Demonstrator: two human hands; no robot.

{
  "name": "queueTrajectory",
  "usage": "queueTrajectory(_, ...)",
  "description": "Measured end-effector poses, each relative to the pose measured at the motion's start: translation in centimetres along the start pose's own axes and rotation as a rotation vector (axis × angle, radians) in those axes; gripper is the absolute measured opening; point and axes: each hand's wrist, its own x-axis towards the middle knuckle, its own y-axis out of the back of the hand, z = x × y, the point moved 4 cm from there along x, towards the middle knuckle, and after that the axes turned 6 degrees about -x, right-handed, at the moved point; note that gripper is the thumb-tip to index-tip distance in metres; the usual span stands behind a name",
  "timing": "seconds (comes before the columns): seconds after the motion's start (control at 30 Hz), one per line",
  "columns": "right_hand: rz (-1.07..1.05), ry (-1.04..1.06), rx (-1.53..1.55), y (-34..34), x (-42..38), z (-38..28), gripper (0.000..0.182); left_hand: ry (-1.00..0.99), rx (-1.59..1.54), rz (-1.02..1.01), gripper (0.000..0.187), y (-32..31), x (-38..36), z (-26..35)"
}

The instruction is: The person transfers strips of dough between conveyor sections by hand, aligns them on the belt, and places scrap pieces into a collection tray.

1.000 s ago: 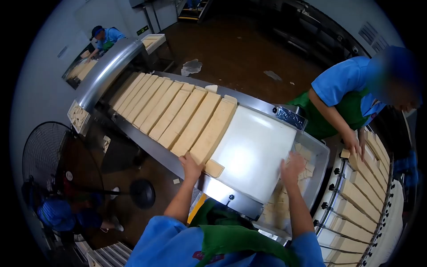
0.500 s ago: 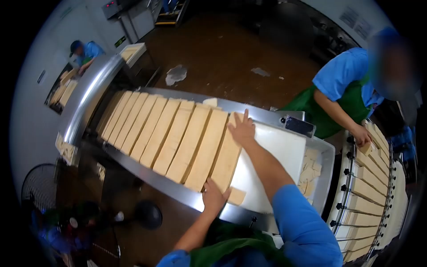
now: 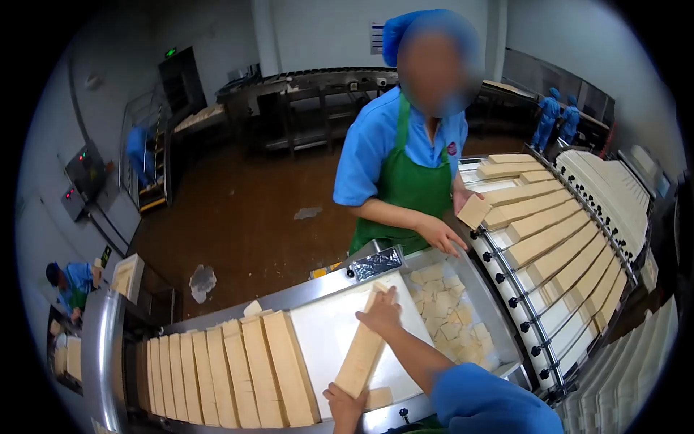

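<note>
Long tan slab (image 3: 359,356): lies slanted on white conveyor belt (image 3: 325,333), gripped at far end by right hand (image 3: 381,312), at near end by left hand (image 3: 345,400). Row of slabs (image 3: 231,372) just left. Offcut tray (image 3: 448,311) right. Co-worker in green apron (image 3: 405,184) holds a piece (image 3: 473,211) by roller conveyor (image 3: 557,246).

No legible text found, wall notice (image 3: 377,37) at twelve o'clock blurred, apron badge (image 3: 451,148) unreadable
</note>
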Motion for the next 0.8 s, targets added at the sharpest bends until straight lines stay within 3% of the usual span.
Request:
queueTrajectory(0.07,0.127,-0.092,0.087,-1.2,1.3,3.8,0.101,0.002,-0.021,0.002,0.085,-0.4,0.3,2.3)
queueTrajectory(0.13,0.223,-0.177,0.444,-0.5,0.7,8.5,0.101,-0.135,-0.002,0.084,0.083,-2.0,1.1,3.6)
queueTrajectory(0.2,0.187,-0.246,0.708,1.9,-1.4,13.7,0.099,-0.154,-0.032,0.101,0.079,-3.2,1.1,6.7)
queueTrajectory(0.27,0.413,-0.379,0.67,2.0,-2.2,20.1,0.094,-0.288,-0.071,0.071,0.076,-4.2,0.1,11.3)
queueTrajectory(0.33,0.626,-0.35,0.661,4.4,-5.5,27.8,0.087,-0.339,-0.09,-0.006,0.075,-5.9,-1.2,15.4)
queueTrajectory(0.4,0.832,-0.335,0.751,7.2,-9.5,34.8,0.074,-0.78,-0.074,-0.162,0.075,-8.1,-3.4,20.4)
queueTrajectory(0.43,0.793,-0.532,0.478,6.6,-10.1,40.4,0.075,-0.84,-0.055,-0.144,0.07,-9.5,-5.1,22.0)
queueTrajectory(0.47,0.845,-0.611,0.632,7.1,-12.4,44.2,0.079,-0.9,-0.036,-0.125,0.066,-11.2,-6.9,23.4)
queueTrajectory(0.53,0.744,-0.758,0.704,7.6,-16.8,52.1,0.078,-1.281,-0.124,-0.14,0.053,-15.3,-10.3,25.0)
queueTrajectory(0.57,0.716,-0.839,0.748,7.7,-19.2,55.2,0.073,-1.38,-0.11,-0.294,0.05,-16.7,-12.1,25.9)
queueTrajectory(0.6,0.788,-0.772,0.848,8.0,-21.5,57.1,0.064,-1.474,-0.094,-0.446,0.047,-18.1,-13.9,26.8)
queueTrajectory(0.67,0.487,-0.929,0.989,11.7,-26.6,55.8,0.064,-1.049,-0.272,-0.715,0.052,-26.6,-17.3,23.5)
queueTrajectory(0.7,0.547,-0.841,0.921,7.6,-26.1,62.5,0.066,-1.252,-0.121,-0.905,0.048,-28.0,-19.0,23.9)
queueTrajectory(0.73,0.454,-0.797,0.832,3.4,-25.9,68.9,0.064,-1.441,-0.002,-1.115,0.044,-29.2,-20.6,23.9)
queueTrajectory(0.8,0.317,-0.725,0.627,2.3,-26.8,72.1,0.061,-1.398,0.003,-1.371,0.046,-30.0,-22.5,25.9)
